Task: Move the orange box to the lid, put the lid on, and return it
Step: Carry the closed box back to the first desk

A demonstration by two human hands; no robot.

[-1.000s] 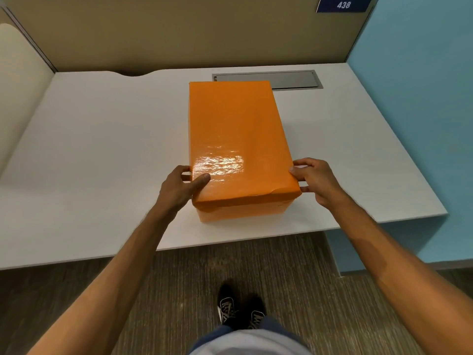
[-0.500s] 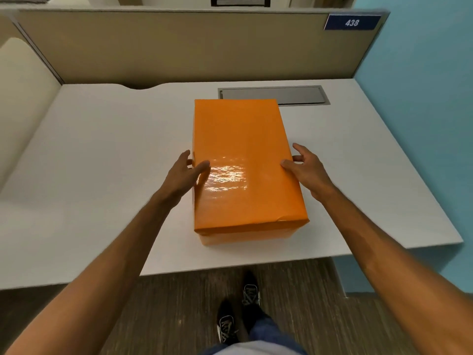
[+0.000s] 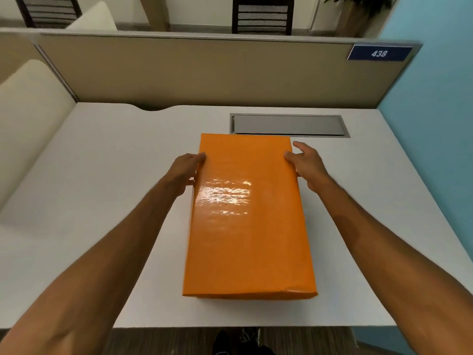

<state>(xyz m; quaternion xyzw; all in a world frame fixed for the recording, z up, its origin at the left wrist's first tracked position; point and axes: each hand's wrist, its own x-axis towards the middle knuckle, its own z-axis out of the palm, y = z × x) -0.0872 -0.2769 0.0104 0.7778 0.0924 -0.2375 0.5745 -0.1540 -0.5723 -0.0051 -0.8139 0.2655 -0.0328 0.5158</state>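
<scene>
The orange box (image 3: 248,226) lies lengthwise on the white desk (image 3: 102,201), its glossy orange lid covering the whole top. My left hand (image 3: 185,172) presses against the box's left side near the far end, thumb on the lid's edge. My right hand (image 3: 305,163) holds the right side at the far end, thumb on the lid's corner and fingers spread behind it. The box's lower body is hidden under the lid.
A grey metal cable hatch (image 3: 289,125) is set in the desk just behind the box. A beige partition (image 3: 204,73) closes the back, a blue wall (image 3: 435,149) the right side, a cream panel (image 3: 28,106) the left. My shoes show under the desk's front edge.
Both hands have slid from the box's near end along its sides to the far end. The view has moved closer over the desk, and the box now sits further in from the front edge.
</scene>
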